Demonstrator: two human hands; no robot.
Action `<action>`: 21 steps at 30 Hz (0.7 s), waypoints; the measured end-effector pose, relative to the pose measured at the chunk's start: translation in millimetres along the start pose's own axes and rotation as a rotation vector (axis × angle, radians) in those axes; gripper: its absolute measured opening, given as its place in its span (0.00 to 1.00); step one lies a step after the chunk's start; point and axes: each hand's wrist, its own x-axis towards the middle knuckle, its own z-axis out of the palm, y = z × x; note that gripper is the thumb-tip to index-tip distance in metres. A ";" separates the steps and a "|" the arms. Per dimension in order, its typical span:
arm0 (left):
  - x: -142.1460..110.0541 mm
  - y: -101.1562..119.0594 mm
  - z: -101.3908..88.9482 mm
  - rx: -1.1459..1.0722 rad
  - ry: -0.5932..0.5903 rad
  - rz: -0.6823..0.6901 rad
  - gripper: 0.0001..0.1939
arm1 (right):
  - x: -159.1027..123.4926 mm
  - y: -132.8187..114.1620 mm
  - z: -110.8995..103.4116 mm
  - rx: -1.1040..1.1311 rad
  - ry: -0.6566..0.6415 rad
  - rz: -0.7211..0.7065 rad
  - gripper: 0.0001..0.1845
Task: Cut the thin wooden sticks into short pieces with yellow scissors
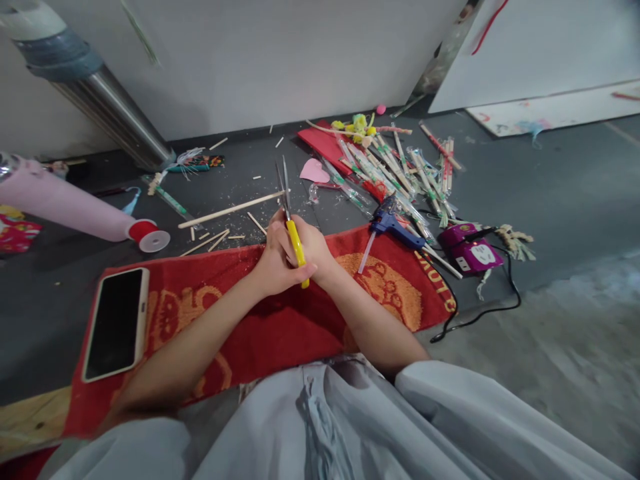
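Both my hands are wrapped round a pair of yellow-handled scissors [297, 245], whose blades point away from me, slightly apart. My left hand [274, 265] closes on the handles from the left, its thumb lying across them. From the right, my right hand [316, 248] presses against the same handles. A thin wooden stick [230, 209] stretches leftward from the blades, its right end at or between them; exactly how it sits there I cannot tell. Below it lie short cut stick pieces [219, 240] and pale crumbs. Under my forearms is a red towel [280, 333] with orange patterns.
Right of my hands lie a blue glue gun [397, 228], a purple box [469, 250] with a black cord, and a pile of wrapped sticks [385, 167]. On the left are a phone [116, 323], a ribbon spool [150, 236], a pink bottle [70, 200] and a steel flask [117, 113].
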 end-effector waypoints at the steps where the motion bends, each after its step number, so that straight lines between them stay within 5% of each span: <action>1: 0.7 3.4 -2.0 0.006 -0.036 -0.018 0.54 | 0.2 0.5 0.0 -0.004 0.000 0.001 0.17; 21: 20.8 98.6 -53.2 0.587 -0.433 -0.241 0.32 | 1.9 4.4 -1.2 0.092 -0.020 0.009 0.22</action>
